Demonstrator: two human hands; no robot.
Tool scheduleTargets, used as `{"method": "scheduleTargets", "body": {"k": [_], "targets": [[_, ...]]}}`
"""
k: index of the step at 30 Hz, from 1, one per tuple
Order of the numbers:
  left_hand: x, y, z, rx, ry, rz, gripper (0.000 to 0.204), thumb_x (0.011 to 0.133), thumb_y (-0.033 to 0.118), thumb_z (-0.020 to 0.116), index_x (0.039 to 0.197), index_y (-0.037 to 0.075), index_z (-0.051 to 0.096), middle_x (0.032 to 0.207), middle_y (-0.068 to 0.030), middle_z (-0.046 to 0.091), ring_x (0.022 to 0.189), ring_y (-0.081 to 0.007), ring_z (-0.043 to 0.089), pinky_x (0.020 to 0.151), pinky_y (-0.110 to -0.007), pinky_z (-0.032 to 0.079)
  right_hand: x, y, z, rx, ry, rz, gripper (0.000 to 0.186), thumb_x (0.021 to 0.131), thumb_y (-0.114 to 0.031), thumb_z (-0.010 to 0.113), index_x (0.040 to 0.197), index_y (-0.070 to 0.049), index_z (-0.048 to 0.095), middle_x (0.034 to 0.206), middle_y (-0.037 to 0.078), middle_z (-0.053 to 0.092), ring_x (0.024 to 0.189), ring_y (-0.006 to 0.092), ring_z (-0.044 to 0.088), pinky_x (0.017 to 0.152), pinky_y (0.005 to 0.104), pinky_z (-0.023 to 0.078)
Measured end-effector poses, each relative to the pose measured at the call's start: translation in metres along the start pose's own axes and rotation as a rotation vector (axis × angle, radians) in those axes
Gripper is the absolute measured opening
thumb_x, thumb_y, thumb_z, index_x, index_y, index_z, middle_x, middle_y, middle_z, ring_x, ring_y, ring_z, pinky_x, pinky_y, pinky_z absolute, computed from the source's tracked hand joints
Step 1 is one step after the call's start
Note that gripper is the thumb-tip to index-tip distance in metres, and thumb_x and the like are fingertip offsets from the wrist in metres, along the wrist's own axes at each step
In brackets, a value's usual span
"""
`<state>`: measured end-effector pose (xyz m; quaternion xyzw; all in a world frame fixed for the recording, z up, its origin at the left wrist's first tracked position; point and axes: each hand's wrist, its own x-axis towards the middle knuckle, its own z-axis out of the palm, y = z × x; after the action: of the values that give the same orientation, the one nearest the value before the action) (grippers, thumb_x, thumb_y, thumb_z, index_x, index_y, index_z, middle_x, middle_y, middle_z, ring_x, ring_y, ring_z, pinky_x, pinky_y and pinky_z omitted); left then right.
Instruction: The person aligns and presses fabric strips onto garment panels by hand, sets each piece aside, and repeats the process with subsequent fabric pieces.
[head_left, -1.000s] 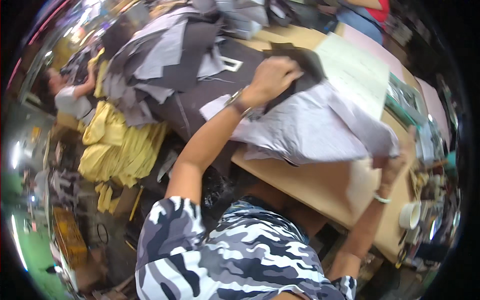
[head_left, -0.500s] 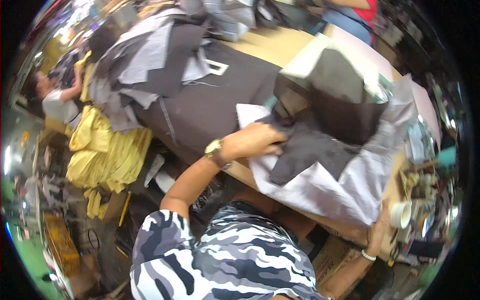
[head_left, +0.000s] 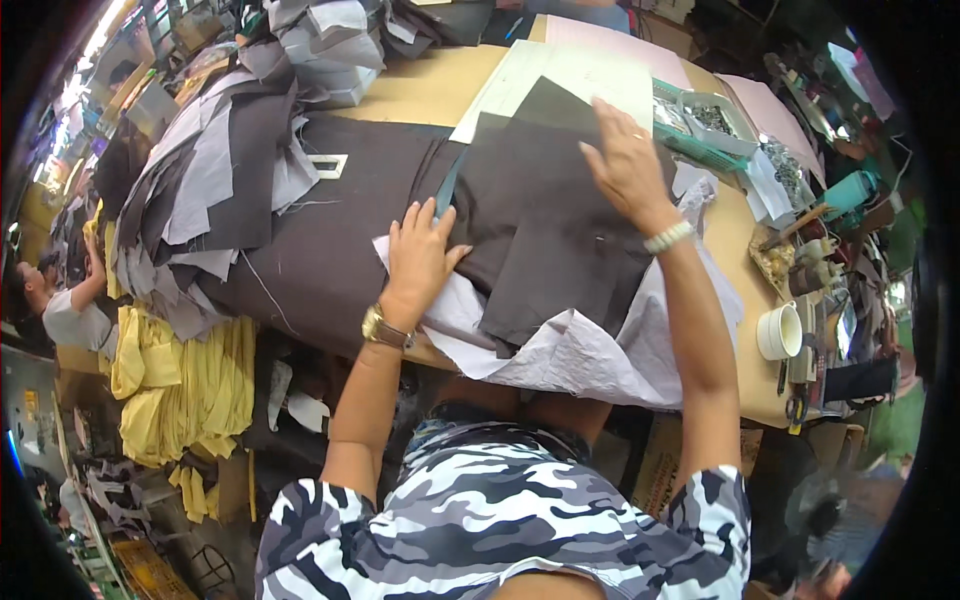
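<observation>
Dark brown-grey fabric pieces [head_left: 565,250] lie spread on the table, over a crumpled pale lining-like cloth [head_left: 575,355] whose edge hangs toward me. My left hand [head_left: 420,262] rests flat with fingers spread at the left edge of these pieces, beside a narrow teal strip [head_left: 449,190]. Toward the far right corner of the dark fabric, my right hand [head_left: 632,165] lies open with outstretched fingers and thumb apart. Neither hand grips anything. More dark fabric [head_left: 345,225] stretches out to the left.
Layered dark and pale cut pieces [head_left: 225,170] are heaped at left, above hanging yellow cloth [head_left: 185,385]. A small white frame [head_left: 328,166] lies on the dark fabric. A green basket [head_left: 705,140], a white cup [head_left: 779,331] and scissors [head_left: 796,411] are at right. Another person [head_left: 70,300] is far left.
The raised dark fabric has come down flat. My left hand has let go its hold and opened. My right hand has moved from the table's right edge up onto the fabric.
</observation>
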<state>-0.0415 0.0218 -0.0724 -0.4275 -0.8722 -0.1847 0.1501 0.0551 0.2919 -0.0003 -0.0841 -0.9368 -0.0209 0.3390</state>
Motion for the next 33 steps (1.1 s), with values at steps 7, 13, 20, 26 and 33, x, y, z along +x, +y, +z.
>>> {"method": "scheduleTargets", "body": {"k": [7, 13, 20, 26, 33], "targets": [[0.002, 0.000, -0.006, -0.243, 0.133, -0.027, 0.020, 0.081, 0.022, 0.066, 0.094, 0.007, 0.070, 0.116, -0.0153, 0.060, 0.116, -0.0348, 0.050, 0.098, -0.048, 0.035, 0.009, 0.043, 0.082, 0.196, -0.110, 0.328, 0.054, 0.084, -0.015, 0.057, 0.135, -0.009, 0.041, 0.088, 0.022, 0.065, 0.081, 0.0373, 0.062, 0.084, 0.0447, 0.043], [0.061, 0.035, -0.062, -0.761, 0.245, 0.028, 0.018, 0.089, 0.009, 0.056, 0.105, 0.004, 0.065, 0.093, -0.0137, 0.067, 0.086, -0.0196, 0.063, 0.074, -0.030, 0.048, 0.039, 0.041, 0.033, 0.268, 0.437, 0.181, 0.051, 0.092, -0.024, 0.046, 0.135, 0.003, 0.037, 0.112, 0.019, 0.062, 0.102, 0.0368, 0.059, 0.093, 0.0382, 0.042], [0.058, 0.144, -0.062, -0.960, 0.287, 0.520, 0.028, 0.087, -0.002, 0.055, 0.114, 0.001, 0.060, 0.098, -0.0171, 0.066, 0.090, -0.0248, 0.067, 0.075, -0.031, 0.053, 0.019, -0.014, -0.070, 1.182, -0.449, 0.137, 0.047, 0.097, -0.037, 0.036, 0.114, 0.002, 0.057, 0.077, 0.004, 0.053, 0.069, 0.0118, 0.050, 0.067, 0.0257, 0.042], [0.029, 0.188, -0.056, -1.109, 0.235, 0.537, 0.041, 0.081, 0.012, 0.067, 0.119, 0.002, 0.057, 0.099, -0.0149, 0.066, 0.078, -0.0247, 0.066, 0.066, -0.031, 0.053, -0.086, 0.028, -0.133, 0.367, 0.408, 0.175, 0.024, 0.094, -0.010, 0.046, 0.099, 0.001, 0.065, 0.102, 0.012, 0.065, 0.085, 0.0180, 0.060, 0.080, 0.0297, 0.046], [-0.022, 0.175, -0.022, -0.355, -0.170, 0.642, 0.027, 0.074, 0.024, 0.070, 0.090, 0.004, 0.062, 0.091, -0.0089, 0.062, 0.092, -0.0230, 0.058, 0.075, -0.030, 0.046, -0.257, 0.006, -0.141, 0.061, 0.779, 0.966, 0.036, 0.094, -0.022, 0.054, 0.118, 0.005, 0.053, 0.086, 0.006, 0.059, 0.079, 0.0119, 0.056, 0.068, 0.0250, 0.046]]}}
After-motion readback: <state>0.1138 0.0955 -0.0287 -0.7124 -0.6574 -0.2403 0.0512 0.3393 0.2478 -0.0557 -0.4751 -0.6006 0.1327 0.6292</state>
